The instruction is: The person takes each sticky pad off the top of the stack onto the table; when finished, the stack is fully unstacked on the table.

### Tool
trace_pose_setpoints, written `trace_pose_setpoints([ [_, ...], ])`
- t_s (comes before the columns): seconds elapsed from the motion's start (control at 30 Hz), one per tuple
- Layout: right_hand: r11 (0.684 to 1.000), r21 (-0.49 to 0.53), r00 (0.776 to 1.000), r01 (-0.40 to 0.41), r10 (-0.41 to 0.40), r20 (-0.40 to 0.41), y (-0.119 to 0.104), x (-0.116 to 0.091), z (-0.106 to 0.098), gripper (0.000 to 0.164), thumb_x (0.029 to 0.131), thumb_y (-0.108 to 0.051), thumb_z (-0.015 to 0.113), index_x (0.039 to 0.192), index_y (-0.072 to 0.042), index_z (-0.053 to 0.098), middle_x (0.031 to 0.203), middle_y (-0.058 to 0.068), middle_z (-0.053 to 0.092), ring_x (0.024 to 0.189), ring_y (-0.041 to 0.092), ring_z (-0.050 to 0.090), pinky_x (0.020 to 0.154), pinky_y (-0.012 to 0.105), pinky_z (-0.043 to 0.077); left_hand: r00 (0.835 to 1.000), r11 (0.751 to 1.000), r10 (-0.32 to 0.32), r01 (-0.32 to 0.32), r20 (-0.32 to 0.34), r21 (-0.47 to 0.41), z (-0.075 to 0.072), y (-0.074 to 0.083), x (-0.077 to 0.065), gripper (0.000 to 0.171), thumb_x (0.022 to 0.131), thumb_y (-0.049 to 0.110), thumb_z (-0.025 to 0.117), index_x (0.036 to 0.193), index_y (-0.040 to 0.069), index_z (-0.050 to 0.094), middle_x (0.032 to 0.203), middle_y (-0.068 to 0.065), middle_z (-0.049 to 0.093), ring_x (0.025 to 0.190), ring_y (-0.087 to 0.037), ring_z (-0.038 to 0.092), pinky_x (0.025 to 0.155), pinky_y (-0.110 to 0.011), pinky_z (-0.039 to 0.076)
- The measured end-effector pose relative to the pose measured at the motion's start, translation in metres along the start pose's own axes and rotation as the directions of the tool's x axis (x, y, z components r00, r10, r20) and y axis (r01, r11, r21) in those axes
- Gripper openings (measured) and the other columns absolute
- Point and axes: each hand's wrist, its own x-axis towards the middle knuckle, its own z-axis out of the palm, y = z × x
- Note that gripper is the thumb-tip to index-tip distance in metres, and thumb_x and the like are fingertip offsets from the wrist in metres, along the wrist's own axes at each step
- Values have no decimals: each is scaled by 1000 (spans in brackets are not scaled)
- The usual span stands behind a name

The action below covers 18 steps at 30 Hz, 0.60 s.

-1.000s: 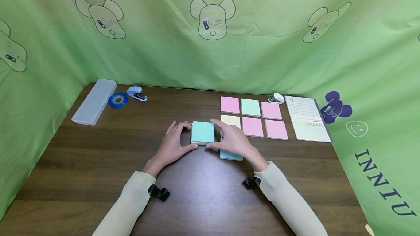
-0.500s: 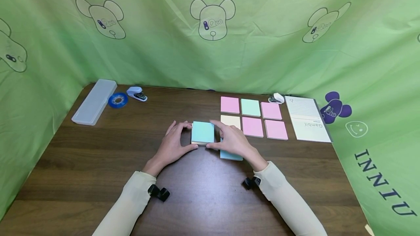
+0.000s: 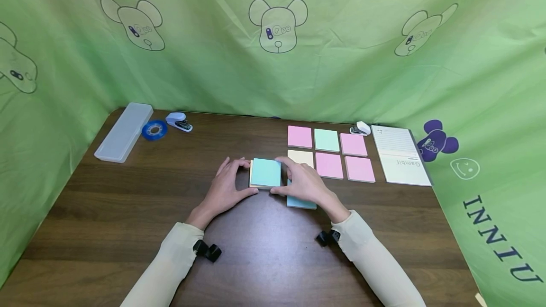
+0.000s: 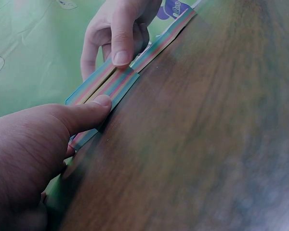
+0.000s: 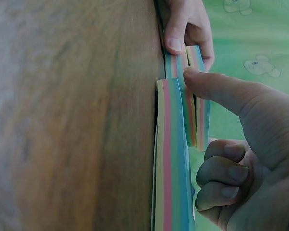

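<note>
Two sticky note pads are stacked at the table's middle in the head view. The upper pad (image 3: 266, 173) has a blue top; a pale edge of the lower pad (image 3: 251, 174) shows at its left. My left hand (image 3: 224, 187) holds the left side, its thumb on the lower pad's near edge in the left wrist view. My right hand (image 3: 308, 185) holds the right side, index finger at the far corner and thumb at the near edge by the upper pad. Its other fingers are curled in the right wrist view. Another blue pad (image 3: 301, 203) lies partly under the right hand.
Pink pads (image 3: 329, 165), a green pad (image 3: 326, 140) and a cream pad (image 3: 300, 157) lie in rows at right. Beyond are a white stapler (image 3: 360, 128) and notebook (image 3: 401, 155). A plastic case (image 3: 123, 132), blue tape roll (image 3: 154, 130) and blue stapler (image 3: 179, 121) lie far left.
The upper pad has shifted slightly right, so more of the lower pad's left edge shows. Both hands keep nearly the same place and grip.
</note>
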Motion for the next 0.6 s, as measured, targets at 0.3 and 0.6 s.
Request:
trace_pose_setpoints([
  [0.3,999,6,999,40,-40,-9,0,0,5,98,83,-50,97,164,-16,53,73,-7,52,61,7,33,53,26,27,1000,1000,5,-5,-1,3,0,0,0,71,85,25,100,137,2,57,150,-19,65,155,-35,52,140,-53,15],
  [0.6,1000,-6,999,24,-24,-22,0,1,6,90,82,-46,98,157,-15,59,72,-8,52,61,7,37,53,25,29,1000,1000,-7,7,4,11,0,0,0,70,86,25,99,137,3,57,151,-20,65,155,-36,51,140,-55,15],
])
